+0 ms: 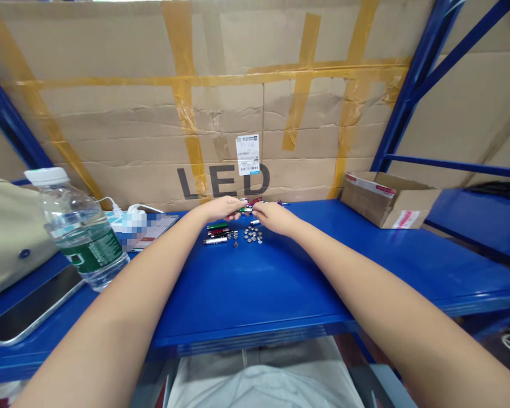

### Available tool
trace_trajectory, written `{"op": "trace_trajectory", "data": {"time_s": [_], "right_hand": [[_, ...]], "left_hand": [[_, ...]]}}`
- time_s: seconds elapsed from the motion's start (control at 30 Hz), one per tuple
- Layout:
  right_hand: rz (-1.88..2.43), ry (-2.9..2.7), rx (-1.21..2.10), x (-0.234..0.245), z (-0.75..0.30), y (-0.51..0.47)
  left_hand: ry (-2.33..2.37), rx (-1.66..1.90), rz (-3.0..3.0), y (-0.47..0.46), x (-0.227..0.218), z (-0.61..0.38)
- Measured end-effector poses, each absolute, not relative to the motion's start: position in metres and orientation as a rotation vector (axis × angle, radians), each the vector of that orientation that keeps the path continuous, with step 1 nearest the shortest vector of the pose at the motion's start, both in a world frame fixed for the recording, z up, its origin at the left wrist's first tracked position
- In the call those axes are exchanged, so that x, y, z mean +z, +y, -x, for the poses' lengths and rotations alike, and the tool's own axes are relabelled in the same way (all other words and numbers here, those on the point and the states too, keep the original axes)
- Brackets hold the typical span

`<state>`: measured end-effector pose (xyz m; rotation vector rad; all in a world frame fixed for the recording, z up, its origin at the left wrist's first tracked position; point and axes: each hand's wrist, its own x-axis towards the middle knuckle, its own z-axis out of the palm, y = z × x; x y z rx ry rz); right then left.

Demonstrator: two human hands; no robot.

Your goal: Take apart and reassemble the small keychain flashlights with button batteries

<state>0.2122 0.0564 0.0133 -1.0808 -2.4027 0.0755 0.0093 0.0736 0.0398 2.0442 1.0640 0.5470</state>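
Both my hands meet far out over the blue shelf [280,283]. My left hand [221,208] and my right hand [274,217] pinch the two ends of a small green pen-like tube [245,209]. Just below them lie a few more small tubes [216,232], red, green and silver, side by side. To their right sits a little heap of silver button cells [253,235]. More coloured tubes [255,201] lie behind my fingers.
A clear water bottle [79,229] stands at the left, beside a beige bag [4,232] and a dark tablet [29,311]. A white charger with papers [136,224] lies behind it. An open small carton [386,198] sits at the right. A taped cardboard wall [238,102] marked LED closes the back.
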Motion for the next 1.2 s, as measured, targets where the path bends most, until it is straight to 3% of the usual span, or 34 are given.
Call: {"op": "trace_trajectory", "data": {"time_s": [0.63,1.2], "right_hand": [[1.047,-2.451,0.312,0.0115,-0.2109,0.0552],[1.032,-2.419,0.315,0.0147,-0.2147,0.0571]], "left_hand": [[1.117,0.394,-2.095,0.0738,0.0457,-0.0111],[1.164,0.395,-2.065,0.0709,0.0445,-0.0152]]}}
